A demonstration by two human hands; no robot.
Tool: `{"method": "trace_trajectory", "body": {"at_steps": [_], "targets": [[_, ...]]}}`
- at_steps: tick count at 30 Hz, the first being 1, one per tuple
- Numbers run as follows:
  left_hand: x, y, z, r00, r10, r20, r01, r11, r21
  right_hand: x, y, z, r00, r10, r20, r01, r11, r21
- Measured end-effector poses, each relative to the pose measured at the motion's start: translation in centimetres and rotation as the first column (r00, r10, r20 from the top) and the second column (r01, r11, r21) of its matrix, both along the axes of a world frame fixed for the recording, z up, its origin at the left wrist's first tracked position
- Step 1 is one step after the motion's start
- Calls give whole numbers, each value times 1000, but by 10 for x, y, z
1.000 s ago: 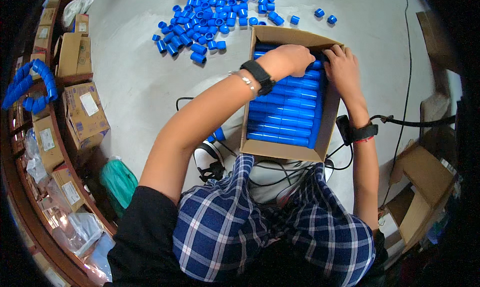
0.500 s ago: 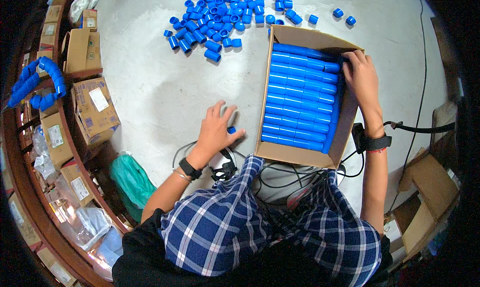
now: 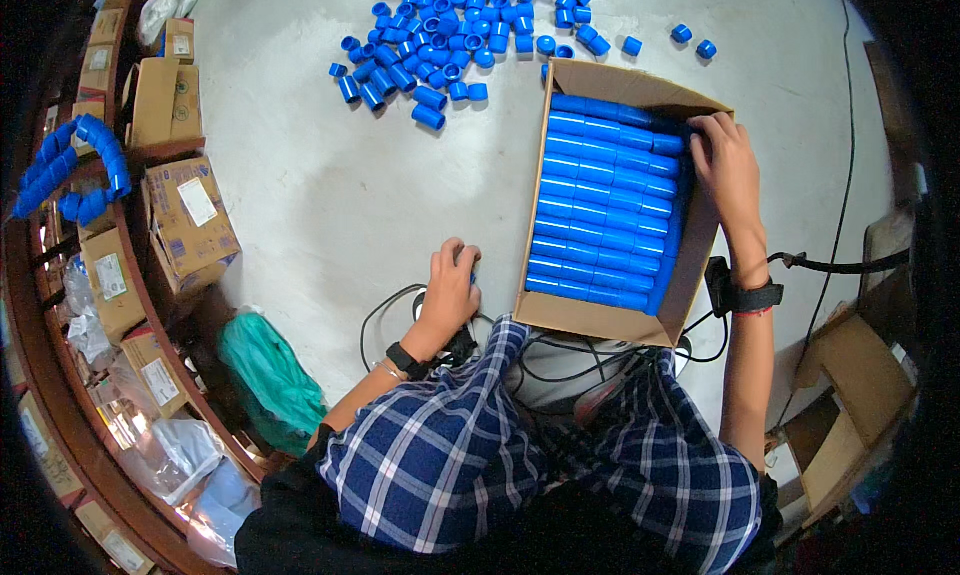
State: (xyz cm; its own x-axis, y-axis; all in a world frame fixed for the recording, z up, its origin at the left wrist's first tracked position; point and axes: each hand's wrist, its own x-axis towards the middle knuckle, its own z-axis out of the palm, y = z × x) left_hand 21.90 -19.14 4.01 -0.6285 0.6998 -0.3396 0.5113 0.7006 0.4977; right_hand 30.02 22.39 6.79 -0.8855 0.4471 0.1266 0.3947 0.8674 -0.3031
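Observation:
A cardboard box (image 3: 592, 320) stands tilted in front of my knees, packed with rows of blue plastic pipe fittings (image 3: 600, 192). My right hand (image 3: 728, 165) comes over its right side, fingers bent down inside the far right corner at the end of the top rows. What those fingertips grip is hidden. Left of the box, low over the floor, my left hand (image 3: 450, 287) is curled round a small blue pipe fitting (image 3: 473, 277), of which only a sliver shows. More loose blue fittings (image 3: 430, 50) lie in a heap on the floor beyond.
Black cables (image 3: 580, 347) run on the floor between my feet and the box. Shelving with cartons (image 3: 190, 215) and a green plastic bag (image 3: 265, 375) stand at the left. Strung blue fittings (image 3: 105, 145) hang there. An open carton (image 3: 855, 375) lies at the right.
My left hand has moved slightly down and right, and its spread fingers have closed round the small blue fitting. The right hand stays at the box's far right corner.

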Motion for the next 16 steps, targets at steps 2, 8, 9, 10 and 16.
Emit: {"method": "trace_trajectory", "body": {"at_steps": [2, 8, 9, 10, 16], "targets": [[-3, 2, 1, 1000, 26, -9, -26, 1000, 9, 0, 1, -1, 1000, 11, -20, -11, 1000, -4], [-47, 49, 44, 973, 216, 78, -230, 923, 308, -5, -16, 27, 994, 87, -63, -52, 902, 428], [-57, 63, 54, 971, 218, 100, -240, 892, 384, -6, -27, 36, 987, 137, -81, -108, 951, 290], [-66, 78, 63, 957, 189, 220, -266, 875, 406, -7, -39, 46, 977, 182, -108, -161, 971, 176], [-64, 152, 116, 279, -130, 951, -669, 685, 289, -15, -91, 103, 937, 303, -175, -345, 720, -602]]}}
